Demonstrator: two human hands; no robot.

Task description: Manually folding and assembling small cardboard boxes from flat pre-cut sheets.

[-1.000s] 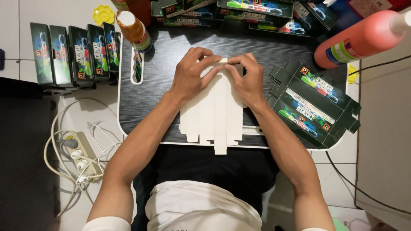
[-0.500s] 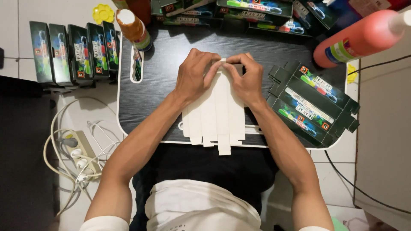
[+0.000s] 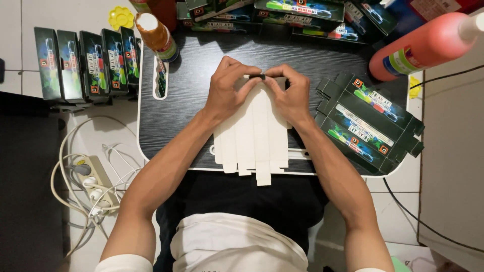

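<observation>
So from the head camera, looking straight down: both hands are working on a flat unfolded carton blank [image 3: 254,138], plain white side up, lying in the middle of the dark wood-grain bench [image 3: 186,108] with its lower flaps hanging a bit past the near edge. The left hand [image 3: 229,93] and right hand [image 3: 287,95] meet at the far end of the blank, fingers curled and pinched onto its top edge, thumbs nearly touching, with a little dark flap showing between the fingertips. Just beside the right hand, toward the right edge of the bench, sits a stack of flat printed cartons [image 3: 365,126], dark with green and colourful print, angled diagonally. Along the far edge there's a pile of folded-up boxes [image 3: 282,12] in the same print. An orange-red bottle [image 3: 426,45] lies tilted at the far right corner, and a smaller bottle with a white cap [image 3: 156,35] stands at the far left corner next to a slot in the bench. Off the left edge, a row of upright finished boxes [image 3: 83,63] stands on the tiled floor, with a power strip [image 3: 93,179] and white cables nearer the person.
</observation>
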